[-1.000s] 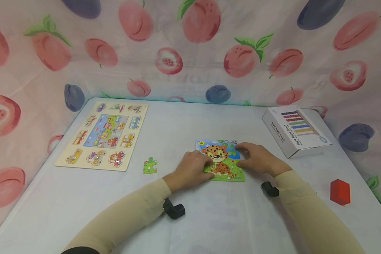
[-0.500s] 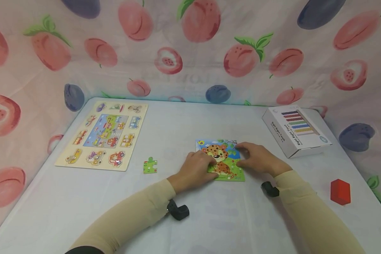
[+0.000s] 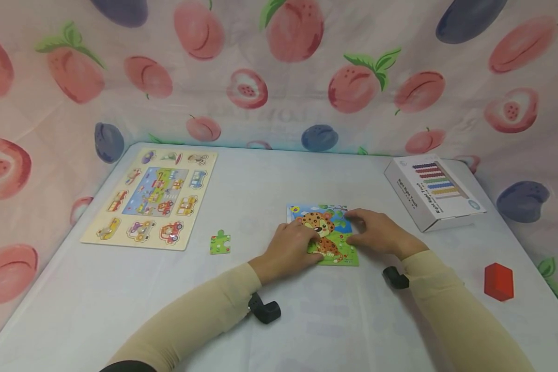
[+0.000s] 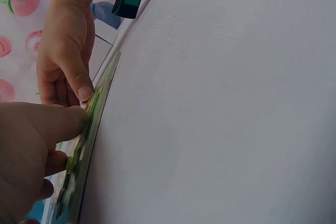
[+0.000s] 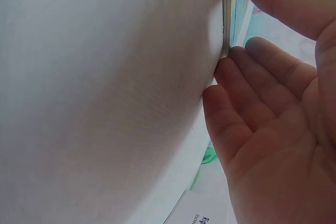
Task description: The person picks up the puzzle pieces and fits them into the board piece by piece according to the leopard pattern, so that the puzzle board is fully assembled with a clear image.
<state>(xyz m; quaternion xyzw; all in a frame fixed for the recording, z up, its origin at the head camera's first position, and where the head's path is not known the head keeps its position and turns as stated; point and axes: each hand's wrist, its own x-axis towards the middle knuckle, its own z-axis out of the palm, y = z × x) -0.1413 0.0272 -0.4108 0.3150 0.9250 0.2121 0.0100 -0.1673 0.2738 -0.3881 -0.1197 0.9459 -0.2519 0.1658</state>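
Note:
A small leopard jigsaw puzzle (image 3: 327,245) lies flat at mid-table in the head view, its left part hidden by a hand. My left hand (image 3: 290,248) rests on it, thumb and fingertips spread apart and touching the face. Seen from the left wrist, that hand (image 4: 31,150) presses near a slightly uneven green piece. At the puzzle's right edge, my right hand (image 3: 378,232) touches the side with thumb and fingers parted; the right wrist view shows its relaxed fingers (image 5: 262,77) against the edge. A loose green jigsaw piece (image 3: 220,244) lies left of the puzzle.
At the back left lies a wooden vehicle peg puzzle board (image 3: 167,240). A white box (image 3: 411,201) with a coloured picture stands back right. A red block (image 3: 498,281) is at the right. Fruit-patterned cloth (image 3: 279,113) hangs behind the white table.
My left hand has slid a little to the right across the leopard puzzle. The right hand and the loose green piece have stayed in place.

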